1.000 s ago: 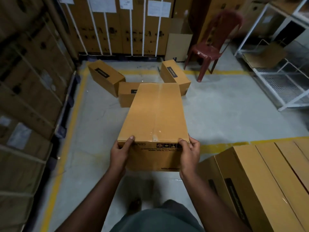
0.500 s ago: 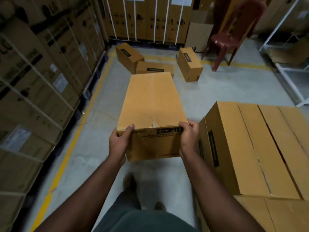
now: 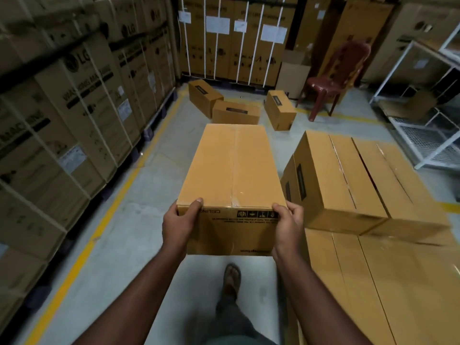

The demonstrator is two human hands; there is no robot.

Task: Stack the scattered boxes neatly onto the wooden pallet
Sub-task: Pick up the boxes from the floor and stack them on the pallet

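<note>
A long cardboard box (image 3: 232,180) is held out over the floor, in front of the body and left of the stack of boxes (image 3: 353,185) on the right; the pallet itself cannot be seen beneath that stack. The near end of the box is grasped by both hands: the left hand (image 3: 178,224) is curled round the near left corner with its thumb on top, and the right hand (image 3: 288,224) is wrapped round the near right corner. Because only the near end is gripped, the far end is likely to sag, and the box could slip out of the thumbs if it is heavy. When it is swung right, its far corner could be knocked against the upper box of the stack, and that box could be pushed out of line. A sandalled foot (image 3: 232,280) is seen directly below the load and would be struck if the box were dropped. The floor (image 3: 154,195) is smooth grey concrete marked with yellow lines. Three more boxes (image 3: 236,113) lie scattered at the far end. Tall strapped cartons (image 3: 74,100) line the left and far walls, and a red plastic chair (image 3: 333,75) and a white metal rack (image 3: 423,125) are placed at the far right.
</note>
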